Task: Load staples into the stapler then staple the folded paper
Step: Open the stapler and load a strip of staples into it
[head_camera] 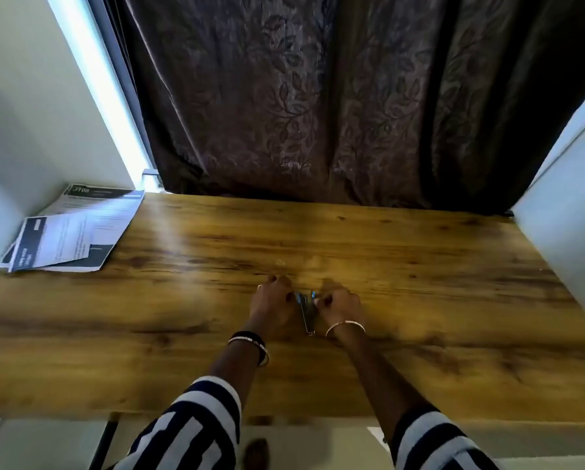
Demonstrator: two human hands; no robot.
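Stapler (307, 313): lay on the table (419, 266) near its middle, between the two hands, its long side running toward the person; small, grey metal with a blue bit at the far end.
Left hand (273, 301): fingers curled, pinching the stapler's far end from the left.
Right hand (338, 305): fingers curled, gripping the same far end from the right.
Staples: too blurred to tell whether any were there.
Paper (70, 232): printed sheets lay at the table's far left corner, against the wall, well apart from the hands.
Wrists: dark and pale bangles (250, 342) on the left, a thin bangle (345, 325) on the right.
Sleeves (196, 422): striped dark and white.
Curtain (318, 96): dark, leaf-patterned, hung behind the table.
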